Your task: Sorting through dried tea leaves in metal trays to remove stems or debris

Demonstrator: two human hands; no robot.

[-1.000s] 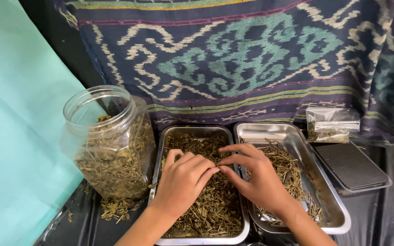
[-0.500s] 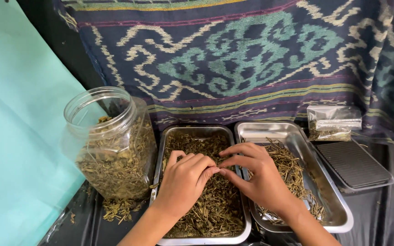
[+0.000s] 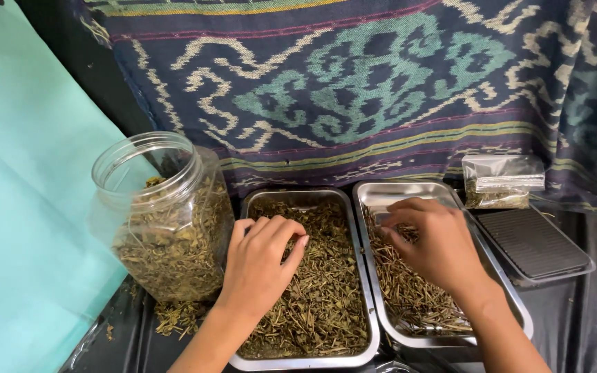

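Item: left tray point(image 3: 243, 228), steel, rectangular, filled with dried leaf-and-stem mix point(image 3: 319, 290). Item: right tray point(image 3: 513, 304), steel, touching the left tray along one long side, holding a thinner layer of pale stems point(image 3: 409, 297).

Change recorded: half a second earlier both hands met fingertip to fingertip over the left tray. At this moment they had parted. The right hand point(image 3: 433, 245) had crossed the shared rims and stood over the far end of the right tray, thumb and fingers drawn together in a narrow pinch grip; whether a stem lay between them could not be told. The left hand point(image 3: 260, 266) had stayed in the left tray, fingers loosely spread flat on the mix, grip wide, clasping nothing visible.

Reading: the move suggested a picked piece was being carried from the mixed tray to the stem tray, so the sorting looked under way, with the left tray still full.

Nearby: open clear jar point(image 3: 164, 221) of the same dried matter, left of the trays; spilled bits at its foot; small clear bag point(image 3: 502, 183) and dark ribbed lid point(image 3: 530, 242) at right; patterned woven cloth point(image 3: 367, 90) behind; black-covered counter point(image 3: 589, 324).
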